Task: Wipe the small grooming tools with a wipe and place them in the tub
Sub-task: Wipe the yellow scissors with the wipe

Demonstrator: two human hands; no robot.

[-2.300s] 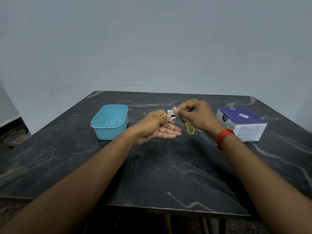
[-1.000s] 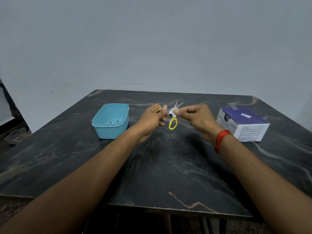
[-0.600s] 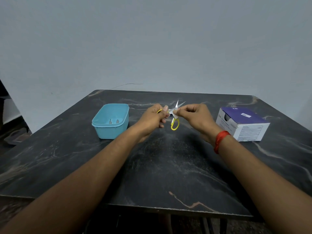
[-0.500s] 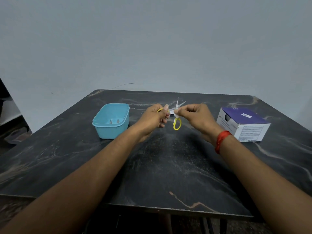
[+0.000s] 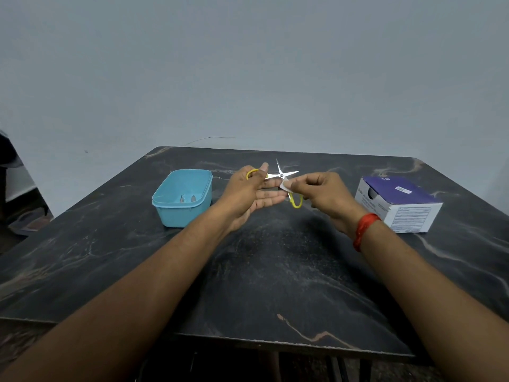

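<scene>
Small scissors (image 5: 281, 175) with yellow handle loops are held in the air above the table, blades spread apart. My left hand (image 5: 249, 191) has its thumb through one yellow loop, the other fingers stretched out beneath. My right hand (image 5: 321, 193) pinches a small white wipe (image 5: 285, 185) against the scissors just below the pivot; the second yellow loop hangs under it. The light blue tub (image 5: 176, 208) stands to the left on the table, with small metal tools (image 5: 186, 199) lying inside.
A purple and white box (image 5: 399, 205) sits at the right of the dark marbled table (image 5: 261, 271). A red band is on my right wrist. The table's front edge is near me; a wall stands behind it.
The scissor blades have opened wider. My left fingers have uncurled and stretched out under the scissors, and the free yellow loop has swung to the right under my right hand.
</scene>
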